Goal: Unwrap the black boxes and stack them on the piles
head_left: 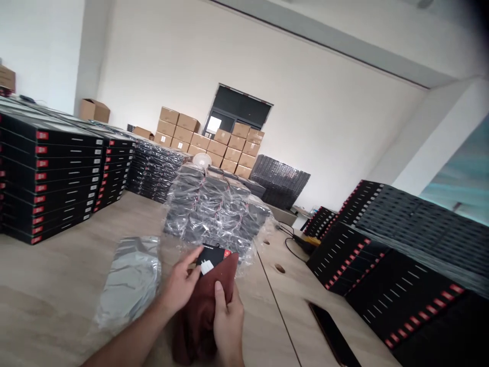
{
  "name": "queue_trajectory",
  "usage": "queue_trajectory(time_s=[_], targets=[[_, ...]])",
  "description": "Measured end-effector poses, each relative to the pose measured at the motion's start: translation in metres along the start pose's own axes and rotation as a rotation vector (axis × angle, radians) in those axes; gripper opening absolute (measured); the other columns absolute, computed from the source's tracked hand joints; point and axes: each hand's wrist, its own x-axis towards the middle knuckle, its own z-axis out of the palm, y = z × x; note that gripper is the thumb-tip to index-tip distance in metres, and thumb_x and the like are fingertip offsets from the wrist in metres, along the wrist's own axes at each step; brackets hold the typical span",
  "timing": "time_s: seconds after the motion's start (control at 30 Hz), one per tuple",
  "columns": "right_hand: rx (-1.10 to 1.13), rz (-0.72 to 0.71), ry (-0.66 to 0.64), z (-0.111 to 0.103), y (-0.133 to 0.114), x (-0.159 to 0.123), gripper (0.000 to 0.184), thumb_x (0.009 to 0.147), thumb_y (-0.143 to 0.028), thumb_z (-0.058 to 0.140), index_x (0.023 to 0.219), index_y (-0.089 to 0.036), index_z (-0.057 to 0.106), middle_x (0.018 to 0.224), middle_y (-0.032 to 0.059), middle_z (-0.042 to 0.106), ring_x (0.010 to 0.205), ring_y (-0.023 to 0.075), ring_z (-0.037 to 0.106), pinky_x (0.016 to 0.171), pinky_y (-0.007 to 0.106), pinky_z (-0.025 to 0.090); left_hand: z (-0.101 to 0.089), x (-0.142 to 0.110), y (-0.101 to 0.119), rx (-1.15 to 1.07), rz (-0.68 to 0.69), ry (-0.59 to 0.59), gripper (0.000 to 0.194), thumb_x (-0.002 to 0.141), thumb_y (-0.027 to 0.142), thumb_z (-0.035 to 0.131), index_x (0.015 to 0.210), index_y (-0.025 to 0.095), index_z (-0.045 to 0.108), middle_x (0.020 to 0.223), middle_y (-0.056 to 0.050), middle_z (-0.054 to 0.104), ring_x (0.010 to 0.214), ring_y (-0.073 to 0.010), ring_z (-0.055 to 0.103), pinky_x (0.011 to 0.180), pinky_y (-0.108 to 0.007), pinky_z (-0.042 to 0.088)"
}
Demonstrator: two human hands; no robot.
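A dark reddish-brown piece of soft material (200,311), like folded cloth or a pouch, is held up above the table. From its upper edge sticks out a black printed card (214,253) with a red corner, a white picture and a small hook at its top. My left hand (181,280) has its fingers closed on the card's left side. Around the right side of the brown material my right hand (228,318) is closed, thumb on the front. A flat clear plastic bag (132,278) lies on the table to the left.
Beyond my hands, plastic-wrapped grey bundles (217,204) stand on the wooden table (278,311). Stacks of black boxes line the left (69,178) and right (397,275). A phone (332,334) lies at the front right, and cables (292,237) behind. Cardboard cartons (217,148) are piled at the back.
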Motion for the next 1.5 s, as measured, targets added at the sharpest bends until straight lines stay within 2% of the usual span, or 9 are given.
queue_trajectory(time_s=[0.1, 0.27, 0.43, 0.6, 0.87, 1.07, 1.23, 1.37, 1.5], targets=[[-0.157, -0.086, -0.058, 0.008, -0.002, -0.007, 0.055, 0.095, -0.047, 0.033, 0.138, -0.016, 0.041, 0.136, 0.0122, 0.052, 0.125, 0.0256, 0.048, 0.098, 0.038, 0.045, 0.004, -0.008, 0.002, -0.267, -0.206, -0.245, 0.042, 0.077, 0.03, 0.069, 0.117, 0.018, 0.063, 0.13, -0.006, 0.057, 0.132, -0.0231, 0.038, 0.113, -0.03, 0.024], [-0.443, -0.406, -0.021, 0.028, -0.014, 0.01, 0.059, 0.097, -0.041, 0.025, 0.149, -0.017, 0.012, 0.157, 0.0086, 0.007, 0.143, 0.0291, 0.005, 0.111, 0.058, 0.016, -0.002, -0.011, 0.005, -0.686, -0.56, -0.586, 0.065, 0.089, 0.057, 0.042, 0.129, 0.008, 0.051, 0.127, -0.015, 0.058, 0.129, -0.0293, 0.042, 0.112, -0.042, 0.026], [-0.632, -0.419, -0.031, 0.036, -0.031, 0.047, 0.05, 0.097, -0.04, 0.027, 0.143, -0.021, 0.035, 0.152, 0.0093, 0.028, 0.14, 0.0298, 0.018, 0.108, 0.058, 0.022, -0.01, -0.001, 0.001, -0.747, -0.484, -0.531, 0.055, 0.092, 0.045, 0.04, 0.134, 0.011, 0.046, 0.129, -0.011, 0.057, 0.131, -0.0254, 0.039, 0.115, -0.038, 0.018], [-0.753, -0.623, -0.166, 0.034, -0.039, 0.042, 0.05, 0.096, -0.032, 0.031, 0.145, -0.024, 0.028, 0.152, 0.0049, 0.028, 0.14, 0.0256, 0.02, 0.112, 0.054, 0.021, -0.017, 0.003, 0.006, -0.756, -0.439, -0.494, 0.063, 0.091, 0.057, 0.034, 0.131, 0.012, 0.049, 0.128, -0.011, 0.057, 0.128, -0.0269, 0.043, 0.112, -0.037, 0.024], [-0.756, -0.75, -0.256, 0.007, -0.03, 0.045, 0.046, 0.092, -0.016, 0.036, 0.136, -0.024, 0.046, 0.139, 0.0046, 0.05, 0.128, 0.0191, 0.044, 0.109, 0.04, 0.034, -0.011, -0.003, 0.003, -0.718, -0.604, -0.586, 0.05, 0.091, 0.045, 0.044, 0.12, 0.007, 0.057, 0.116, -0.014, 0.064, 0.12, -0.0252, 0.052, 0.108, -0.036, 0.03], [-1.11, -0.426, -0.24, -0.01, -0.029, 0.077, 0.048, 0.088, -0.008, 0.034, 0.133, -0.019, 0.047, 0.132, 0.011, 0.055, 0.12, 0.0208, 0.052, 0.095, 0.033, 0.042, -0.014, -0.014, -0.003, -0.455, -0.819, -0.479, 0.055, 0.081, 0.055, 0.058, 0.111, 0.01, 0.062, 0.096, -0.013, 0.071, 0.098, -0.026, 0.066, 0.093, -0.034, 0.046], [-1.287, -0.144, -0.239, -0.073, -0.016, 0.117, 0.03, 0.088, -0.015, 0.041, 0.11, -0.016, 0.061, 0.104, 0.015, 0.067, 0.099, 0.025, 0.063, 0.081, 0.035, 0.046, -0.014, -0.018, -0.008, -0.458, -0.788, -0.47, 0.042, 0.078, 0.045, 0.06, 0.095, 0.008, 0.066, 0.081, -0.013, 0.072, 0.079, -0.0244, 0.068, 0.077, -0.032, 0.051], [-1.403, 0.065, -0.155, -0.119, -0.016, 0.139, 0.031, 0.088, -0.027, 0.046, 0.105, -0.009, 0.063, 0.111, 0.0251, 0.063, 0.109, 0.0386, 0.056, 0.082, 0.053, 0.043, -0.009, -0.008, -0.016, -0.372, -0.855, -0.275, 0.04, 0.071, 0.047, 0.058, 0.082, 0.009, 0.067, 0.071, -0.012, 0.071, 0.061, -0.0218, 0.065, 0.057, -0.028, 0.051], [-1.384, 0.037, -0.302, -0.103, -0.041, 0.14, 0.023, 0.083, -0.026, 0.052, 0.084, -0.01, 0.069, 0.089, 0.024, 0.069, 0.088, 0.0361, 0.066, 0.073, 0.045, 0.045, 0.001, -0.002, -0.023, -0.192, -0.796, -0.173, 0.034, 0.073, 0.043, 0.055, 0.076, 0.01, 0.066, 0.061, -0.008, 0.066, 0.052, -0.0206, 0.058, 0.049, -0.028, 0.045]])
